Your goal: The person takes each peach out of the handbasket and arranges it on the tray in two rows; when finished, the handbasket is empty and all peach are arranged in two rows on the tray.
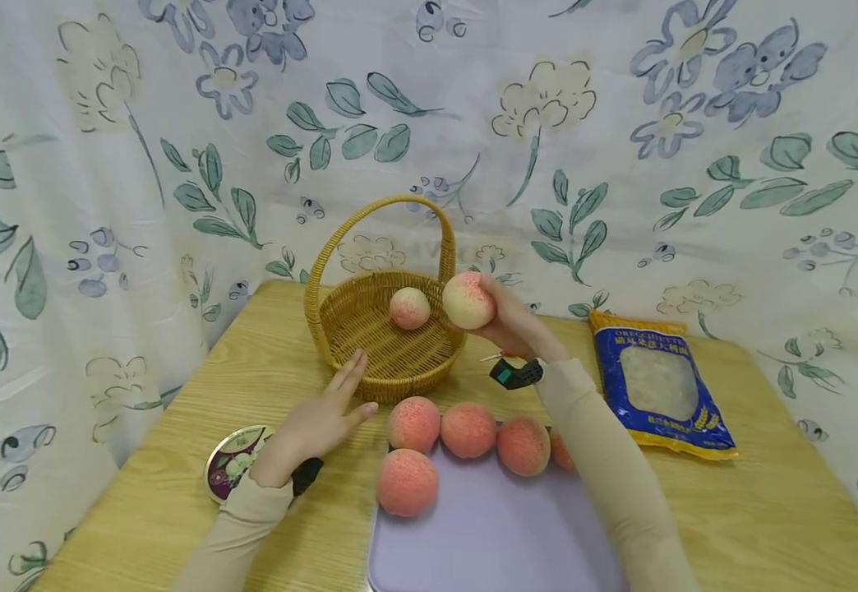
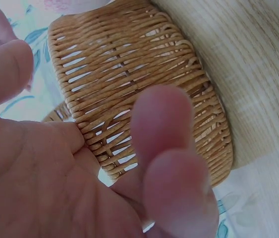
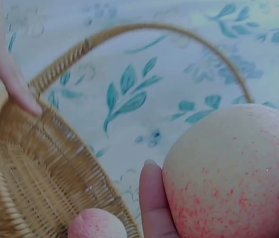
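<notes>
My right hand (image 1: 512, 322) holds a pale peach (image 1: 468, 300) with pink speckles, up at the right side of the wicker basket (image 1: 399, 388). In the right wrist view the peach (image 3: 236, 173) fills the lower right corner, with a finger along its side. Inside the basket lies another peach (image 1: 410, 308). My left hand (image 1: 316, 427) is at the basket's front left, its fingers extended and fingertips right at the rim. The left wrist view shows the woven basket wall (image 2: 124, 69) just behind those fingers.
A lilac tray (image 1: 495, 526) in front bears several pinker peaches (image 1: 468, 430) along its far and left edges. A blue and yellow pasta bag (image 1: 658, 382) lies to the right. Partly under the left forearm is a round tin (image 1: 222, 469). Floral cloth (image 1: 473, 123) hangs behind the table.
</notes>
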Motion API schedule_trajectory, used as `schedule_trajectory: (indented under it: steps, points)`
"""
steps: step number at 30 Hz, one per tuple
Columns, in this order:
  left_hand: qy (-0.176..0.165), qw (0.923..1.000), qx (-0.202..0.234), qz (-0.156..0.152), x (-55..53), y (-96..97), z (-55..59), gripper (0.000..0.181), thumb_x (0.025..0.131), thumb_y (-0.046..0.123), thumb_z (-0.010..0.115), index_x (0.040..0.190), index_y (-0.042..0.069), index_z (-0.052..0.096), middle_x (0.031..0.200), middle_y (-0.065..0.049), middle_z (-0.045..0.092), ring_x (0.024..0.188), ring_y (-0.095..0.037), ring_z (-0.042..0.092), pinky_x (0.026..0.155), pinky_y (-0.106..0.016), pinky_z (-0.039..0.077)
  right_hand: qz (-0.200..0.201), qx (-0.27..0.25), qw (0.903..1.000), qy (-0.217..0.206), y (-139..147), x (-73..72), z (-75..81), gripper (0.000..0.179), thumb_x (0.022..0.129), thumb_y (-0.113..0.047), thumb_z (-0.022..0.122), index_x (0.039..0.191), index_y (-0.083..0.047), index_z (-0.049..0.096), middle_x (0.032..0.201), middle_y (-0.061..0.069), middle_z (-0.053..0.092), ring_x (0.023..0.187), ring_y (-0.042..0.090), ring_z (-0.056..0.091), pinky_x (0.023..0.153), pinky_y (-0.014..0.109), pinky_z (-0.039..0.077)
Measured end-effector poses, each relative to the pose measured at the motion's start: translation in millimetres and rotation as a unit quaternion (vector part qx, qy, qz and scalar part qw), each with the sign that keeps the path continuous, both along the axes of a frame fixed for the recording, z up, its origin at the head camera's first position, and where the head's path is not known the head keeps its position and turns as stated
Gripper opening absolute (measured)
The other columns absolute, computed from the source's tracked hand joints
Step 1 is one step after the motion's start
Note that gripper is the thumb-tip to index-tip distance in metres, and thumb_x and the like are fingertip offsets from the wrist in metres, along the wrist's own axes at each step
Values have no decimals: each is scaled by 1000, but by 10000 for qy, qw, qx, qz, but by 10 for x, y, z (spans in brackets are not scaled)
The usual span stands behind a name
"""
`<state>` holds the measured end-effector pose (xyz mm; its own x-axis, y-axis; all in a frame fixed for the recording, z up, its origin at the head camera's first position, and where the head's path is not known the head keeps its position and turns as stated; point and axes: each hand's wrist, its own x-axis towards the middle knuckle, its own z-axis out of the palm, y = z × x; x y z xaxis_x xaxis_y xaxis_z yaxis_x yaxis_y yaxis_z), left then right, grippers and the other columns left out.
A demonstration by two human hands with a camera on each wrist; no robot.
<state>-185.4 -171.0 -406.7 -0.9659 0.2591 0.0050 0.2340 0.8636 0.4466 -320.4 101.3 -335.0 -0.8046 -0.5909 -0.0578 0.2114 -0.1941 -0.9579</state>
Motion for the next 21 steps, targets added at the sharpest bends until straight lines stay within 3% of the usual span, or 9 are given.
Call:
schedule_trajectory:
  steps: [5, 9, 15, 21]
  points:
    - [-34, 10000, -60, -15, -15, 7, -15, 75, 101, 43, 45, 157, 9, 8, 164, -12, 6, 122, -47, 53, 73, -50, 54, 188, 20, 9985, 512, 255, 226, -108, 73, 95, -47, 56, 148, -11, 22, 127, 3, 43, 109, 13, 55, 100, 41, 48]
    - [-35, 10000, -69, 28, -19, 9, -29, 75, 101, 41, 46, 157, 9, 7, 164, -12, 6, 123, -48, 52, 73, -52, 54, 357, -171, 9979, 508, 363, 453, -261, 81, 85, -36, 75, 146, -12, 28, 125, 3, 46, 106, 13, 59, 93, 39, 53]
    - [44, 10000, -44, -29, -16, 20, -35, 75, 101, 40, 45, 157, 7, 7, 164, -14, 6, 125, -50, 49, 82, -58, 51, 321, -273, 9980, 470, 436, 837, -528, 76, 87, -26, 74, 147, -9, 29, 121, 0, 53, 103, 10, 62, 90, 31, 54]
    - [98, 9999, -24, -38, -17, 12, -24, 75, 102, 40, 45, 157, 8, 6, 164, -15, 6, 126, -50, 48, 81, -58, 52, 75, 514, 9980, 374, 503, 1154, -644, 68, 93, -28, 60, 149, -8, 27, 123, -5, 54, 110, 9, 51, 97, 24, 43]
